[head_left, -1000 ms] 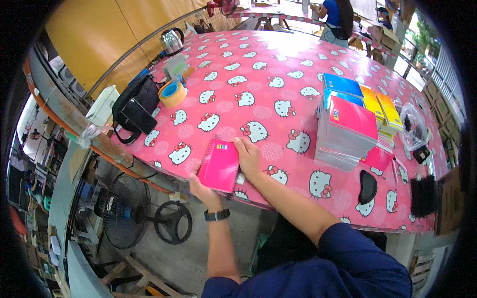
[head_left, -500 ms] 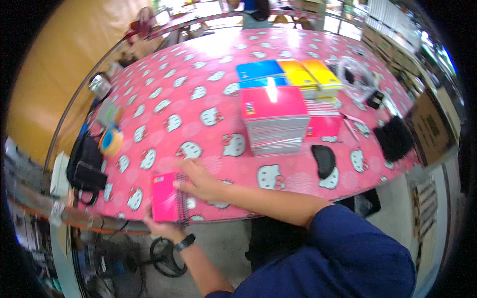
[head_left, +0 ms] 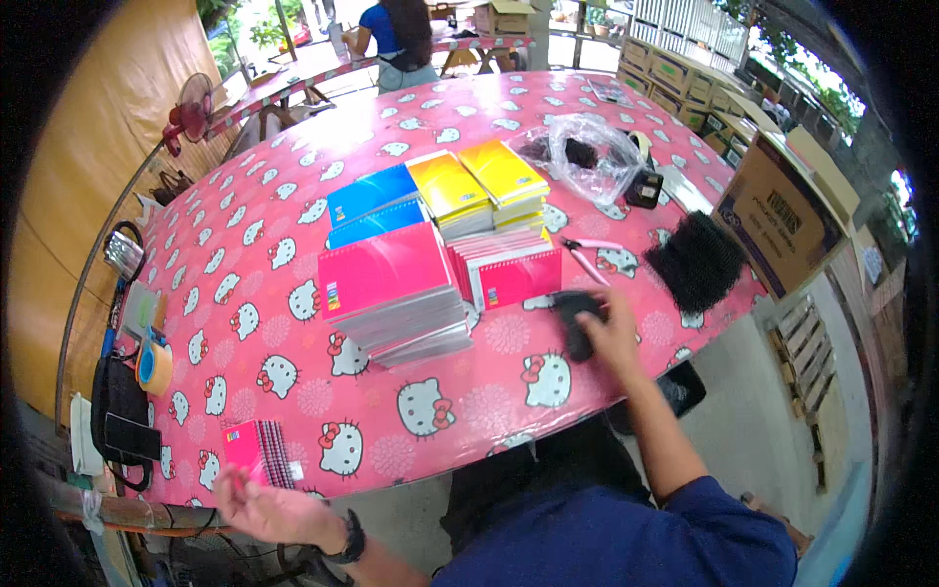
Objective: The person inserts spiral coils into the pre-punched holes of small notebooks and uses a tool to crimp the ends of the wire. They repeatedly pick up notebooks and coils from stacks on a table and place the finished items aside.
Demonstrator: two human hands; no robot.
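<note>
Right hand (head_left: 614,331) just left the pink notebook (head_left: 245,445) and is half-closed on a black pad (head_left: 572,339), right of the tall stack (head_left: 391,279). So only the left hand (head_left: 276,511), loosely curled, stays by the notebook, left of the stack; blurry, can't tell if it's gripping.

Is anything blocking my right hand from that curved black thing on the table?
No, nothing visible is in between: the right hand seems to touch the black thing. The pink-handled pliers lie beyond it.
</note>
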